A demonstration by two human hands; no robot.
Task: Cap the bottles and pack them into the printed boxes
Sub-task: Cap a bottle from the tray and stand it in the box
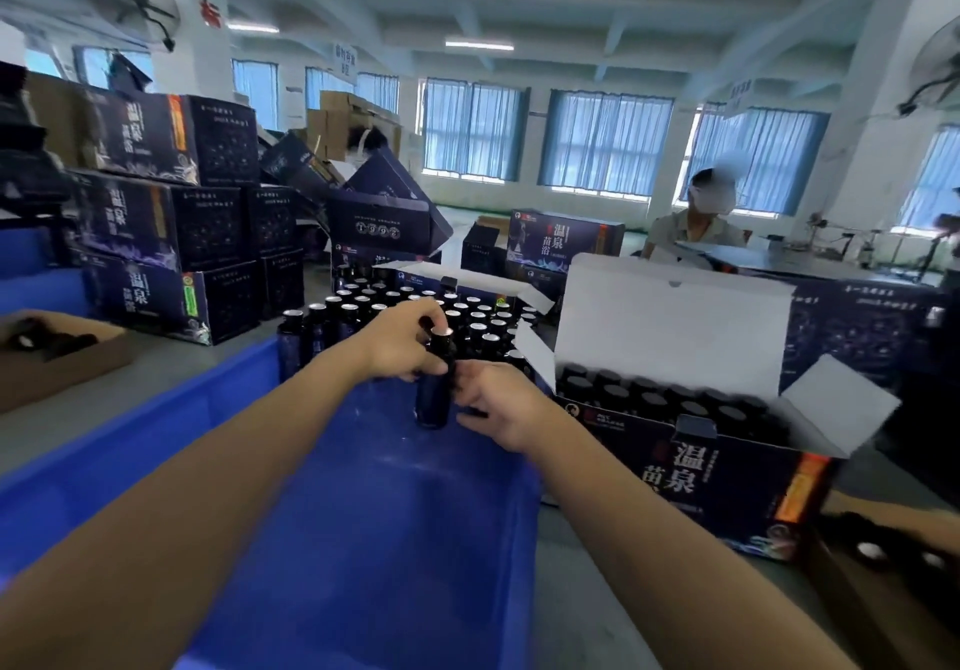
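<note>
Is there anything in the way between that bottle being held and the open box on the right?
Nothing visible blocks it. The bottle sits between the left hand and right hand above the blue bin; the open box stands just right, its lid flap raised.

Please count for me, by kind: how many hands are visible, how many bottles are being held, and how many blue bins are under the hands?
Hands: 2, left hand and right hand
Held bottle: 1
Blue bin: 1
Total: 4

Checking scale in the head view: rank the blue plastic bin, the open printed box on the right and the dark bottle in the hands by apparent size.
1. Blue plastic bin, though nearest the camera.
2. Open printed box.
3. Dark bottle.
</note>
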